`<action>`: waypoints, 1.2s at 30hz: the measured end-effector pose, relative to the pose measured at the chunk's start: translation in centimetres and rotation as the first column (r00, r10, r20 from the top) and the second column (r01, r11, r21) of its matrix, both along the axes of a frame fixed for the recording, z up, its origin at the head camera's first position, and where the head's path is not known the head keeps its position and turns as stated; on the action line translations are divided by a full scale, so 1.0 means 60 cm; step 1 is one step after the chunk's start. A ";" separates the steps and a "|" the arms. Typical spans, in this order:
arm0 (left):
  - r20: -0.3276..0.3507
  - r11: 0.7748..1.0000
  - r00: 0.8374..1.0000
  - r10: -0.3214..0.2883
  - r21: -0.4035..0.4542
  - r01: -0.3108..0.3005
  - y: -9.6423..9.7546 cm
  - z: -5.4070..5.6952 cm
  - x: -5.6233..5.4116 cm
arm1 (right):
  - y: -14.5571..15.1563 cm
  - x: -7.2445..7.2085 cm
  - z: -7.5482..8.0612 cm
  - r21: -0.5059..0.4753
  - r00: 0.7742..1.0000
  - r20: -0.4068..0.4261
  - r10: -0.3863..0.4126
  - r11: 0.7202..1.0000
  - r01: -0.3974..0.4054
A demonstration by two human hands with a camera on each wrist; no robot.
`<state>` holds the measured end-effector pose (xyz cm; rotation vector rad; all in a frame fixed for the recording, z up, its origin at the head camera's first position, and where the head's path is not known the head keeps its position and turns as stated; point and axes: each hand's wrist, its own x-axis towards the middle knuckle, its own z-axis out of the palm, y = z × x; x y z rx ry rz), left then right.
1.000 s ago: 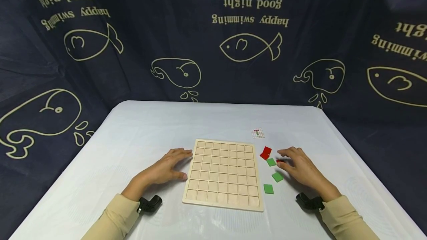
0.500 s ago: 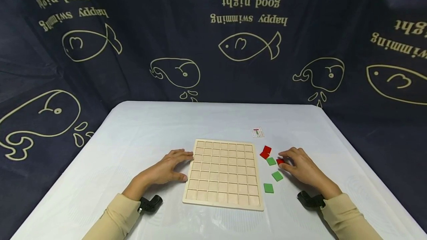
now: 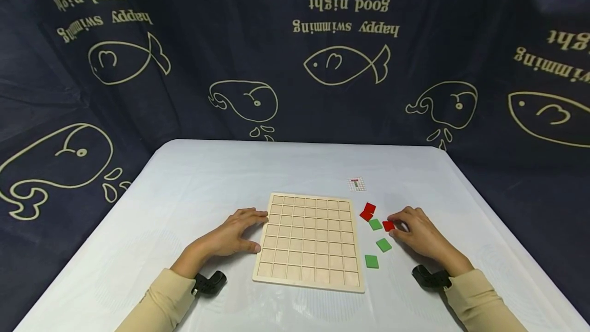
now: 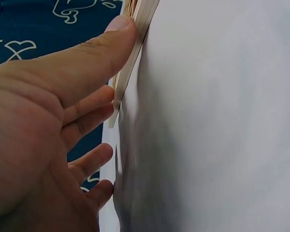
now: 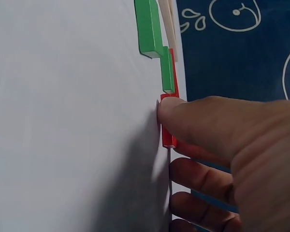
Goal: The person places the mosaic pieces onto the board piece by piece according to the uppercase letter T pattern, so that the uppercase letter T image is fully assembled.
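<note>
My right hand pinches a flat red square tile between thumb and index finger, low over the cloth. In the right wrist view the thumb lies across the near side of that red tile, and the other fingers trail behind it. A pale wooden grid board lies in the middle of the table. At its left edge rests my left hand, fingers spread and loosely extended. The left wrist view has the thumb and fingertips right at the side of the board.
Two red tiles overlap beside the board's right edge. Near them lie three green tiles, one close to the red pair, another lower, the third nearest me. A small printed grid card lies behind on the white tablecloth.
My right thumb and index finger have closed in on the red tile, which shows more than before. The hand has shifted slightly right. The left hand stays at the board's edge.
</note>
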<state>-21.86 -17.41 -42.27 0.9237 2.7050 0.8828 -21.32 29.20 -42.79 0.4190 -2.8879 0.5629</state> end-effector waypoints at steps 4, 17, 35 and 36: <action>-0.019 1.000 1.000 -0.005 -0.006 0.005 0.001 -0.001 0.001 | 0.001 0.001 -0.001 -0.002 1.000 -0.013 0.003 1.000 -0.003; -0.030 1.000 0.999 0.028 -0.009 -0.028 0.009 -0.005 0.012 | 0.001 0.001 -0.004 0.004 1.000 0.010 -0.007 1.000 0.007; -0.087 0.997 0.995 0.051 -0.050 -0.056 0.030 -0.001 0.034 | -0.022 0.003 0.014 0.000 0.999 -0.042 0.023 1.000 -0.023; -0.086 0.997 0.995 0.052 -0.053 -0.057 0.031 -0.001 0.035 | -0.025 0.003 0.016 -0.002 0.998 -0.048 0.028 1.000 -0.028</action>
